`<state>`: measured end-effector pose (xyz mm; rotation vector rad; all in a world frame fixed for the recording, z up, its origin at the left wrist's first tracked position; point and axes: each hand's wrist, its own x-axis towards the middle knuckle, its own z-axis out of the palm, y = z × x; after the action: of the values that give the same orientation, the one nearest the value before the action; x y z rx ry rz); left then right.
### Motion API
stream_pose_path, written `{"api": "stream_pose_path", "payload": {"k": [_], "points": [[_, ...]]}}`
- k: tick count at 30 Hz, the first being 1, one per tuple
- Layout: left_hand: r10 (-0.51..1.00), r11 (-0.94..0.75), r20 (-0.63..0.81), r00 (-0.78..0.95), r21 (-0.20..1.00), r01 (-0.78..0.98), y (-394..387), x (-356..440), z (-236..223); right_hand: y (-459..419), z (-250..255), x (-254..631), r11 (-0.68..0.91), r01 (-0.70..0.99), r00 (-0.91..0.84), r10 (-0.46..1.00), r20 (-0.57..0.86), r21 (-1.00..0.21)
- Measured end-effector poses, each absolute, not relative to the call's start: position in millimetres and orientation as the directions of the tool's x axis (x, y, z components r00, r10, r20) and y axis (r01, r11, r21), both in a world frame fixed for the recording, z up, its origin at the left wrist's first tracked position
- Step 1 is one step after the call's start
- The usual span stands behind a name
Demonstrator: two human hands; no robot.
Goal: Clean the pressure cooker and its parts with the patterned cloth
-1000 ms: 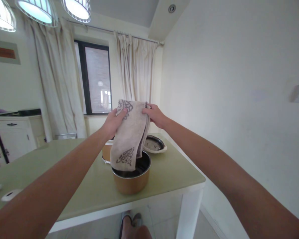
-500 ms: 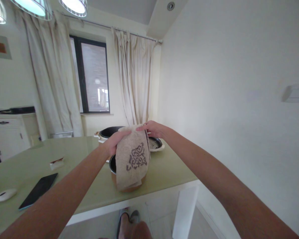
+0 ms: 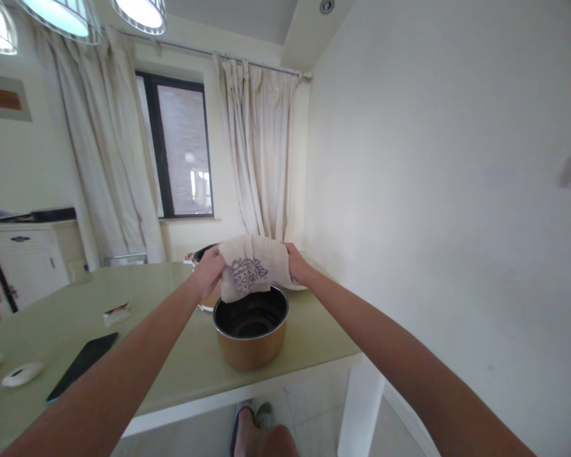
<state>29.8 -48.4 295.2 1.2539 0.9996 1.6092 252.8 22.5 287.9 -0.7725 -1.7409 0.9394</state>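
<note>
A beige towel (image 3: 259, 263) with a dark printed pattern is stretched between my two hands, above the back rim of a pot. My left hand (image 3: 208, 273) is closed on its left end, and my right hand (image 3: 295, 263) grips the right end. Beneath it stands the round inner pot (image 3: 252, 349), tan outside and black inside, upright near the table's front edge. Behind the towel and my left hand, a rice cooker body (image 3: 204, 252) shows only in part. A pale edge of the lid (image 3: 297, 287) peeks out below my right hand.
On the green tabletop (image 3: 166, 355) to the left lie a dark phone (image 3: 83, 362), a white mouse-like object (image 3: 22, 374) and a small packet (image 3: 117, 313). A white wall (image 3: 433, 158) rises close on the right.
The towel has gone from hanging down over the pot's front to being held wider and higher, uncovering the pot's opening. My hands have moved apart.
</note>
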Motion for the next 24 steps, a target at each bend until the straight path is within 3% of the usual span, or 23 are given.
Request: {"api": "stream_pose_path", "payload": {"k": [3,6,13,16,19,22,24], "points": [[0.973,-0.225,0.216,-0.080,0.966,-0.128,-50.1,24.0,284.3,18.7,283.8,257.8,0.353,-0.020,-0.369,0.867,0.335,-0.936],[0.985,-0.169,0.159,-0.060,0.960,-0.222,-58.9,22.7,274.1,13.9,286.9,259.5,0.314,-0.088,-0.419,0.849,0.322,-0.945],[0.999,-0.038,0.021,-0.040,0.871,-0.490,-100.7,44.1,241.4,10.3,295.5,231.6,0.599,0.099,-0.397,0.756,0.520,-0.795],[0.983,-0.031,-0.058,-0.174,0.884,-0.466,-115.7,41.8,230.4,11.8,282.5,233.0,0.678,0.165,-0.460,0.696,0.552,-0.717],[0.905,-0.125,-0.071,-0.420,0.898,-0.422,-128.1,12.6,226.8,7.2,254.1,251.4,0.647,0.285,-0.502,0.729,0.465,-0.707],[0.728,-0.303,0.041,-0.685,0.915,-0.267,-137.6,-26.4,221.7,-13.6,218.6,262.8,0.686,0.495,-0.525,0.725,0.446,-0.533],[0.654,-0.334,0.095,-0.750,0.926,-0.174,-139.8,-41.0,208.7,-35.0,195.8,255.1,0.758,0.521,-0.625,0.651,0.430,-0.392]]}}
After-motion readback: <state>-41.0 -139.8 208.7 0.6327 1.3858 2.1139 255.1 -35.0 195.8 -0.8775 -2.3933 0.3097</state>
